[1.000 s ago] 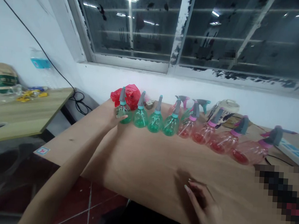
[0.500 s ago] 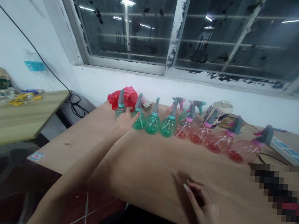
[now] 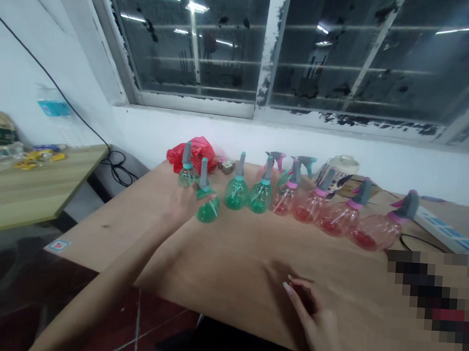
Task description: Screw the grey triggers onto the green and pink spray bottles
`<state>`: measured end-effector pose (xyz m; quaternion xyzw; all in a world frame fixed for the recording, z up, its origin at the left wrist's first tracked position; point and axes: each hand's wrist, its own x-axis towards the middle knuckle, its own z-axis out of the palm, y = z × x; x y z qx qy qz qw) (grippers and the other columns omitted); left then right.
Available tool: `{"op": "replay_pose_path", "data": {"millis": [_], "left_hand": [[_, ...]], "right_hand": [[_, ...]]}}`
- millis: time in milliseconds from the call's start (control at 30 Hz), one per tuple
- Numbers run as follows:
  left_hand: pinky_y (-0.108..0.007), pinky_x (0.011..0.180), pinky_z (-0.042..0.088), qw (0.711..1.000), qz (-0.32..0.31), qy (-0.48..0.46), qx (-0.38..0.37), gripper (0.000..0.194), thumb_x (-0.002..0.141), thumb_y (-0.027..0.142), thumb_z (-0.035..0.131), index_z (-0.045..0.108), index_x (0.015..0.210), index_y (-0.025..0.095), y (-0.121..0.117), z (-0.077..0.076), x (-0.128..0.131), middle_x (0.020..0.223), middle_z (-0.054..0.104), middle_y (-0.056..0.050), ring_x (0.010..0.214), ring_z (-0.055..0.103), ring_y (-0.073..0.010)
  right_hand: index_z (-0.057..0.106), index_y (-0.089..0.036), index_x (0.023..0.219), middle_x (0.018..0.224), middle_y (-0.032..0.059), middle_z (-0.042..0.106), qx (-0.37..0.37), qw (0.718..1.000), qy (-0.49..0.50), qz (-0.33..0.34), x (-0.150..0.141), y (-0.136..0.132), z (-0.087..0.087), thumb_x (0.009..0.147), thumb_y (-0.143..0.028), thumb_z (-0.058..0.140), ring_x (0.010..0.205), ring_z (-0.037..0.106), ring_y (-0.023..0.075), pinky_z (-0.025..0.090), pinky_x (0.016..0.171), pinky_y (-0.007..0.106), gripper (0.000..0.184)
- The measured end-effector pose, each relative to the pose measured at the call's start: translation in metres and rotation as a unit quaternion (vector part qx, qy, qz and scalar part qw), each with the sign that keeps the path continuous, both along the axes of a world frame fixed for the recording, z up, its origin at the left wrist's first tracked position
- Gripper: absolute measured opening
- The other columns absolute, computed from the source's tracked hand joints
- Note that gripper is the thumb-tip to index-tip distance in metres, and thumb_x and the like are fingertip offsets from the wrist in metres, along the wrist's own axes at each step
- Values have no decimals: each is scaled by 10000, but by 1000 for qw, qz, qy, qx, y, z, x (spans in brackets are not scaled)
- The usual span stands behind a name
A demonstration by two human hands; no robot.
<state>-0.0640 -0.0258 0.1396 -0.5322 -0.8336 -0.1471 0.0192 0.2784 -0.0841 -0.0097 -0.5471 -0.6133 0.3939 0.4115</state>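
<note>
My left hand grips a green spray bottle around its body, in front of the row. Behind that hand stands another green spray bottle, partly covered by it. To the right, two more green spray bottles, one at the near end and one beside it, stand upright. The row continues with several pink spray bottles with grey triggers. My right hand hovers low over the table's front, fingers curved and apart, with nothing visible in it.
A red plastic bag lies at the back left of the wooden table. Further bottles, a white container and a power strip sit behind the row. A second table with yellow items stands at left.
My left hand let go of the leftmost green bottle, moved right to the second one and drew it forward out of the row. My right hand stayed nearly still.
</note>
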Motion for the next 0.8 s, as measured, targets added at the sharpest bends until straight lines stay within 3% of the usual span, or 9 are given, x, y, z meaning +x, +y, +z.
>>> {"op": "replay_pose_path", "data": {"millis": [100,167,233,300,367,433,533,600,800], "left_hand": [[-355,765,496,999,-28,3,21,447,811,601,565,569,986,190,-40,-10,23,950,642,-91,883,644,-260],[-362,754,505,995,-28,-2,96,456,775,614,600,539,929,189,-62,-22,47,1011,604,-106,905,628,-262],[-362,652,507,991,-14,-64,115,510,760,663,577,490,957,201,-75,-34,75,902,615,-68,750,637,-242],[-360,632,507,983,-60,-147,94,508,770,660,573,470,973,205,-76,-45,104,835,624,-48,702,645,-239],[-385,666,520,969,-100,-191,119,510,747,637,618,469,953,195,-69,-56,133,898,618,-85,790,645,-270],[-418,742,524,959,-119,-208,149,488,747,557,659,475,1003,184,-59,-66,161,986,594,-120,909,618,-296],[-465,862,496,946,-172,-238,136,370,789,358,628,493,1091,192,-51,-76,198,1104,556,-148,1067,554,-323],[-486,876,488,935,-207,-267,113,341,768,281,615,507,1082,203,-53,-77,217,1103,553,-149,1080,544,-333],[-453,817,524,902,-230,-349,104,440,746,329,650,489,1144,235,-59,-74,235,1084,599,-126,1028,613,-317]], "right_hand": [[640,-210,1014,1034,99,709,19,998,43,34,-13,3,13,766,-525,667,980,679,286,539,891,464,402],[606,-218,1080,1106,104,686,52,995,53,68,-25,5,28,749,-495,700,1035,655,287,506,945,496,442],[550,-231,1187,1213,109,638,89,989,54,105,-36,7,45,727,-471,732,1125,609,294,456,1005,523,551],[456,-252,1312,1341,112,552,118,983,45,132,-44,11,61,704,-451,759,1241,522,305,387,1064,548,708],[360,-269,1391,1440,110,452,135,979,53,141,-47,17,72,698,-438,767,1321,435,306,336,1098,550,821],[315,-263,1415,1445,112,437,136,980,66,127,-44,23,80,701,-428,765,1312,441,301,366,1080,523,860],[426,-221,1317,1166,91,620,112,988,72,81,-30,33,87,716,-436,748,1019,627,261,525,875,431,715],[517,-214,1197,984,53,649,116,990,62,51,-19,37,93,738,-441,728,855,642,222,542,767,379,553],[564,-234,1077,1038,53,615,189,981,21,30,1,39,110,770,-395,704,943,613,220,506,820,364,373]]}}
